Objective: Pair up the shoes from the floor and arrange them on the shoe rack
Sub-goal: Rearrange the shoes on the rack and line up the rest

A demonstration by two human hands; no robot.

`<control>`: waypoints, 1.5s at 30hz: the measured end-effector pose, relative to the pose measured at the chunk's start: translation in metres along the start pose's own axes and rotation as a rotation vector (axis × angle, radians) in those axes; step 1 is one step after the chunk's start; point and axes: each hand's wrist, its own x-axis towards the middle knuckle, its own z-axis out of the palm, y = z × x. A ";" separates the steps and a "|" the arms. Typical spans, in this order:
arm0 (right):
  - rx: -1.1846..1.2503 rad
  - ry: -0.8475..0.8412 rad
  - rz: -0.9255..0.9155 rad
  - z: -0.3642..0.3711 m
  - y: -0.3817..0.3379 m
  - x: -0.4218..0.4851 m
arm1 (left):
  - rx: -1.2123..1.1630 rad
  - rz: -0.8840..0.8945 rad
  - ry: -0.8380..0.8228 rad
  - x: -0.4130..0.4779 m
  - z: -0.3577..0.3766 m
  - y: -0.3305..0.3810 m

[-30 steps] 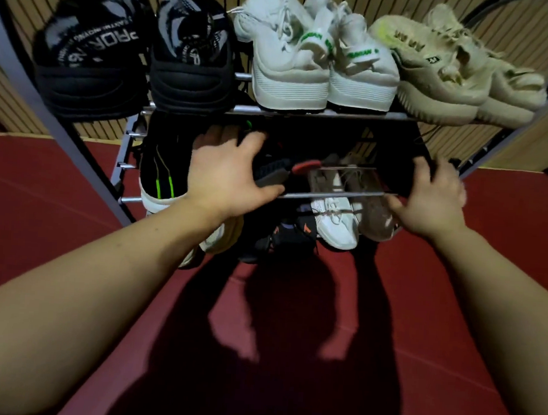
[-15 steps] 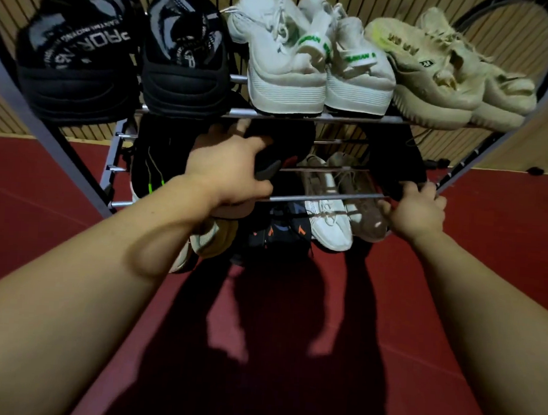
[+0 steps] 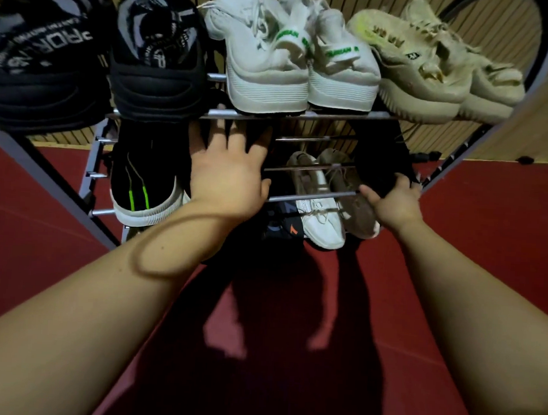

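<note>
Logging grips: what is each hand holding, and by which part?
Right hand grips a black shoe by its near end; left hand rests flat on a dark shoe, gripping nothing.

Dim light falls on a red floor [image 3: 486, 250] and slatted wooden wall [image 3: 503, 38].

Rack [image 3: 334, 117]: metal bars, smooth, glossy, grey.
Black pair [image 3: 158, 84]: knit cloth uppers, matt; soles matt rubber, grooved.
White pair [image 3: 267, 64]: soft woven cloth, matt; soles ribbed.
Beige pair [image 3: 425, 78]: fuzzy, frayed knit; soles ridged, matt.
Striped shoe [image 3: 141, 175]: black knit, matt; pale ribbed sole.
Low white shoe [image 3: 321, 222]: smooth, slight sheen.
Brown shoe [image 3: 358, 208]: matt, suede-like.
Dark shoe [image 3: 380, 162]: matt black, too dim for texture.
Floor [image 3: 488, 202]: red, smooth, matt.
Wall [image 3: 505, 130]: wood look, slatted.
</note>
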 end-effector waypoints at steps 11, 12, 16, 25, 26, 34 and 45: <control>-0.160 -0.024 0.015 -0.010 0.009 -0.045 | 0.076 0.200 0.065 0.003 0.005 0.018; -0.169 -0.035 0.031 -0.013 0.009 -0.045 | 0.093 0.229 0.086 0.003 0.004 0.020; -0.131 -0.096 0.087 -0.018 -0.001 -0.029 | 0.092 0.304 0.137 0.001 0.010 0.028; 0.040 -0.079 0.055 -0.004 -0.003 -0.015 | 0.112 0.461 0.202 -0.025 0.031 0.025; 0.060 -0.077 0.035 -0.007 0.003 -0.018 | 0.117 0.469 0.189 -0.027 0.031 0.026; 0.081 -0.171 -0.244 -0.075 0.075 -0.057 | 0.092 0.508 -0.019 -0.009 0.017 0.066; -0.135 -0.312 -0.692 -0.135 0.112 -0.128 | -0.178 1.052 -0.231 0.019 -0.001 0.074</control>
